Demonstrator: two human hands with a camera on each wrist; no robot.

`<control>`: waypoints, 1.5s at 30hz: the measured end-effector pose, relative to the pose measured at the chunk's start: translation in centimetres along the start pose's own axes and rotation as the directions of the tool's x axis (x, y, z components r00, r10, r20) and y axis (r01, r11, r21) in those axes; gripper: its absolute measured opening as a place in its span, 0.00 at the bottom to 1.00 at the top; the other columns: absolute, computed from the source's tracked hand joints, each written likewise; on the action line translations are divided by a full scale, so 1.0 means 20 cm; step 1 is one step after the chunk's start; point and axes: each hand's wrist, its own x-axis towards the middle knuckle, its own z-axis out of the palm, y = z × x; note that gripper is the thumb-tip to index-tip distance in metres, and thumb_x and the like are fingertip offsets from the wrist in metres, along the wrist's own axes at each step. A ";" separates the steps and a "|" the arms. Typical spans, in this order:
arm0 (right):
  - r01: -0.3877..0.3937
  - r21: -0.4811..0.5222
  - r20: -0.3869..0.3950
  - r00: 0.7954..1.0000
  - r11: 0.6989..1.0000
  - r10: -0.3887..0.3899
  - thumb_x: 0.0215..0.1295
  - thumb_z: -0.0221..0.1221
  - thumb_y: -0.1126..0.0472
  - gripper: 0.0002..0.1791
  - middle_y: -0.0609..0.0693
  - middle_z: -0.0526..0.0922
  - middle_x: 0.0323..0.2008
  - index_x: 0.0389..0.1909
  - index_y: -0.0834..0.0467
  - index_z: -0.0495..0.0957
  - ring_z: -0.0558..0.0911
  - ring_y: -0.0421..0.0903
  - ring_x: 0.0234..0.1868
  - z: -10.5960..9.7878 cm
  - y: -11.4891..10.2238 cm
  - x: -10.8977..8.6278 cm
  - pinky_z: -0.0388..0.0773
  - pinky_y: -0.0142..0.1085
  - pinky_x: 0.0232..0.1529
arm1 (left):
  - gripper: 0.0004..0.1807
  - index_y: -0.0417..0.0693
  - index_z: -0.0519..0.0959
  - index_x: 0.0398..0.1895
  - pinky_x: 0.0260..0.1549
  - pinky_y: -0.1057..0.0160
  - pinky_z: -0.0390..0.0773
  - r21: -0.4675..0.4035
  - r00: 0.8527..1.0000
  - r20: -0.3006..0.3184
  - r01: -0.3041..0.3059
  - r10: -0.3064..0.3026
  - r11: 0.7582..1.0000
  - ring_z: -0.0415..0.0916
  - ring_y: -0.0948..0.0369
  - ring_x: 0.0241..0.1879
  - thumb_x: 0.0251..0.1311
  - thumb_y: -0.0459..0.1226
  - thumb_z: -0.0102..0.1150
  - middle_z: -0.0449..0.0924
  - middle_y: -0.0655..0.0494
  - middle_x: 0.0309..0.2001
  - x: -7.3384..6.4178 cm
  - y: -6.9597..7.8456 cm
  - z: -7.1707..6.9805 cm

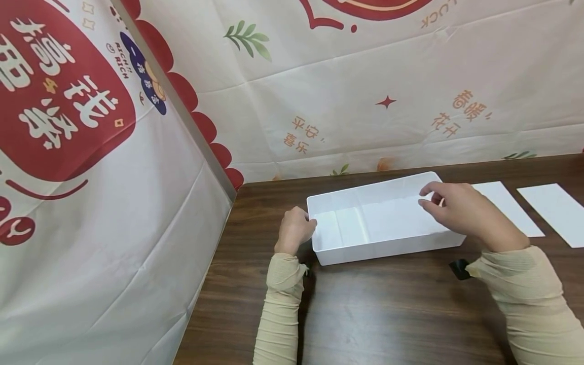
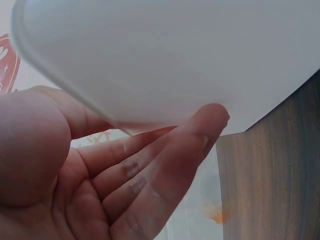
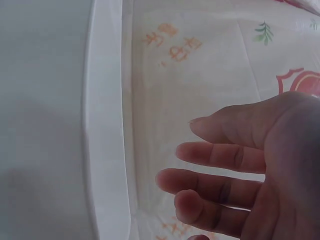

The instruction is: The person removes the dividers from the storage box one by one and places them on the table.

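On a brown table (image 1: 388, 319), a white box (image 1: 388, 250), right of the frame's middle, is pinched by the left hand (image 1: 294, 230), nothing is held by the right hand's (image 1: 470, 210) loose fingers, and, likely light, stiff and slippery, it is best held at both ends.

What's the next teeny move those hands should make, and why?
I'd probably move the right hand over to the nearer white sheet and pinch its edge. That hand seems to hold nothing above the white box, and the sheet lies close by on the table, while the left hand grips the box's left end.
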 end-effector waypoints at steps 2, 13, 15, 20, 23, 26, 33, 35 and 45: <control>0.006 0.011 0.009 1.000 1.000 -0.006 0.68 0.57 0.59 0.17 0.55 0.82 0.30 0.50 0.68 0.77 0.76 0.46 0.26 0.01 -0.03 0.02 0.71 0.39 0.24 | 0.27 0.49 0.63 0.06 0.13 0.67 0.58 -0.002 1.000 0.006 0.007 -0.007 1.000 0.57 0.64 0.12 0.64 0.38 0.56 0.57 0.61 0.09 0.00 0.00 0.00; 0.062 0.048 0.055 0.996 0.997 -0.065 0.68 0.58 0.59 0.16 0.54 0.83 0.31 0.50 0.66 0.78 0.75 0.44 0.25 0.11 -0.18 0.10 0.71 0.39 0.27 | 0.26 0.49 0.66 0.06 0.13 0.66 0.59 -0.001 1.000 0.009 0.016 -0.016 1.000 0.59 0.63 0.13 0.65 0.38 0.57 0.60 0.60 0.10 0.00 0.01 0.00; 0.065 0.056 0.064 0.996 0.996 -0.069 0.68 0.58 0.59 0.16 0.54 0.83 0.31 0.50 0.65 0.79 0.75 0.44 0.25 0.12 -0.20 0.12 0.72 0.40 0.27 | 0.26 0.49 0.66 0.06 0.13 0.66 0.59 0.004 1.000 0.001 0.005 -0.005 1.000 0.60 0.63 0.14 0.65 0.38 0.57 0.60 0.60 0.10 0.00 0.00 0.00; 0.087 0.069 0.056 0.994 0.994 -0.091 0.67 0.58 0.59 0.15 0.53 0.83 0.31 0.49 0.65 0.79 0.75 0.44 0.25 0.16 -0.24 0.14 0.72 0.41 0.28 | 0.26 0.48 0.68 0.07 0.15 0.66 0.61 0.018 1.000 -0.006 -0.015 0.015 1.000 0.62 0.62 0.15 0.65 0.38 0.58 0.61 0.60 0.10 0.00 0.00 -0.01; 0.102 0.074 0.050 0.993 0.992 -0.106 0.67 0.58 0.59 0.15 0.53 0.82 0.30 0.48 0.66 0.79 0.76 0.45 0.25 0.18 -0.26 0.16 0.72 0.42 0.28 | 0.25 0.48 0.69 0.07 0.15 0.66 0.61 0.021 1.000 -0.003 -0.016 0.016 1.000 0.62 0.62 0.16 0.65 0.38 0.58 0.61 0.59 0.10 0.00 0.00 -0.01; 0.108 0.079 0.046 0.993 0.991 -0.112 0.67 0.59 0.59 0.15 0.53 0.83 0.30 0.48 0.66 0.79 0.75 0.45 0.25 0.19 -0.28 0.17 0.72 0.42 0.27 | 0.25 0.48 0.68 0.07 0.14 0.66 0.60 0.020 1.000 -0.001 -0.008 0.008 1.000 0.61 0.62 0.15 0.65 0.38 0.58 0.60 0.59 0.10 0.00 0.00 0.00; 0.117 0.097 0.049 0.991 0.988 -0.122 0.66 0.59 0.61 0.13 0.54 0.82 0.30 0.47 0.65 0.80 0.75 0.45 0.26 0.23 -0.31 0.20 0.73 0.42 0.29 | 0.26 0.48 0.68 0.07 0.15 0.66 0.61 0.031 1.000 0.000 -0.005 0.005 1.000 0.62 0.62 0.16 0.65 0.39 0.58 0.61 0.60 0.10 0.01 0.01 0.00; 0.117 0.099 0.063 0.990 0.988 -0.124 0.66 0.58 0.62 0.13 0.54 0.83 0.30 0.47 0.65 0.79 0.76 0.46 0.26 0.24 -0.31 0.20 0.73 0.42 0.30 | 0.26 0.48 0.67 0.06 0.15 0.66 0.61 0.032 1.000 0.003 -0.002 0.002 0.999 0.61 0.62 0.15 0.65 0.39 0.57 0.60 0.60 0.10 0.01 0.01 0.00; 0.100 0.100 0.129 0.985 0.990 -0.112 0.66 0.58 0.61 0.13 0.54 0.82 0.31 0.47 0.65 0.79 0.75 0.46 0.25 0.29 -0.34 0.23 0.73 0.40 0.28 | 0.28 0.49 0.62 0.06 0.13 0.67 0.57 0.008 1.000 0.007 0.008 -0.008 1.000 0.55 0.64 0.12 0.65 0.38 0.57 0.55 0.61 0.09 0.01 0.00 -0.01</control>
